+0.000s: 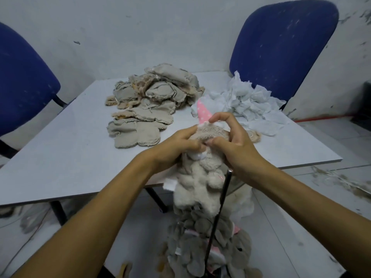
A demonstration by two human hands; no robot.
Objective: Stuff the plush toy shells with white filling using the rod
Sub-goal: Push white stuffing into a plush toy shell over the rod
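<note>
Both the left hand point(176, 145) and right hand point(230, 141) grip one fluffy beige plush toy shell point(202, 171) at the table's point(60, 157) near edge. The thin black rod point(220, 201) stands idle beside it. A heap of flat grey unstuffed shells point(148, 103) and crumpled white filling point(245, 101) remain, so most work seems left.

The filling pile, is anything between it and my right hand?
Nothing visible blocks it. The filling pile lies on the table just beyond the right hand, with only bare tabletop between. That hand, like the left hand, is gripping the plush toy.
</note>
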